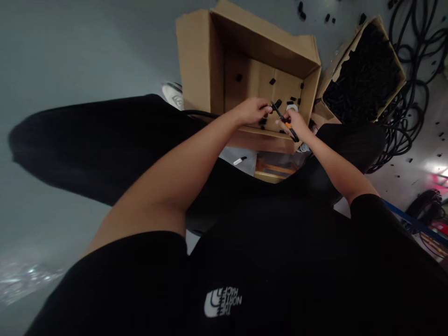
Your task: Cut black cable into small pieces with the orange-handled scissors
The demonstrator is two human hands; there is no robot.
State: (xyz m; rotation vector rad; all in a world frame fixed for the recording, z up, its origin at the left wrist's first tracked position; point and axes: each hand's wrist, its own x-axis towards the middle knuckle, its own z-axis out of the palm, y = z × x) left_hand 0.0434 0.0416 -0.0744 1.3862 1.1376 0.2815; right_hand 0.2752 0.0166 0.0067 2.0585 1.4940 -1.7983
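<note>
My left hand [255, 110] is closed in a pinch on the end of a black rubber hose [201, 113], which runs off left behind my forearm. My right hand [297, 125] grips scissors [282, 117] with black and orange handles. Their blades point up and left, close to my left fingertips, and a short black piece [278, 103] shows beside them. I cannot tell whether the blades touch the hose. Both hands are above the near side of an open cardboard box [199, 60], where several small black pieces [272, 81] lie scattered. A white round thing [291, 107] shows beside my right hand.
A second cardboard box [364, 70] on the right is filled with short black pieces. Coiled black hose [416, 107] lies beyond it. Loose black bits [301, 10] dot the grey floor. A small white-and-black object [240, 160] lies between my legs, and clear plastic [24, 280] lies at lower left.
</note>
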